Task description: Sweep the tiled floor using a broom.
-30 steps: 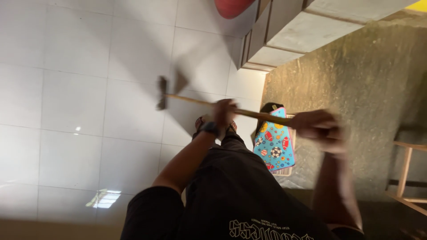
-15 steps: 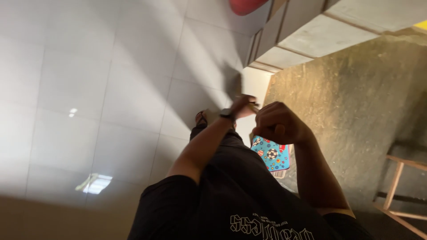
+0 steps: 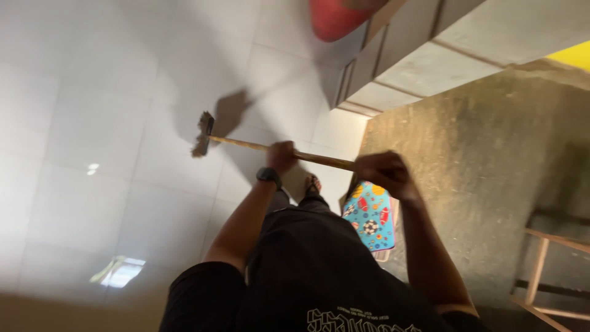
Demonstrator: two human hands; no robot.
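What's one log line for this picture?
left hand: grips broom handle | right hand: grips handle's near end | broom head: over white tile floor

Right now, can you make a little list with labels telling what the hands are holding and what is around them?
left hand: gripping the broom handle partway along, a dark watch on the wrist
right hand: gripping the near end of the same handle
broom head: dark bristles down on the white tiled floor
beside the feet: a blue mat printed with sports balls
right side: rough brownish wall, wooden frame
top: red object, partly cut off
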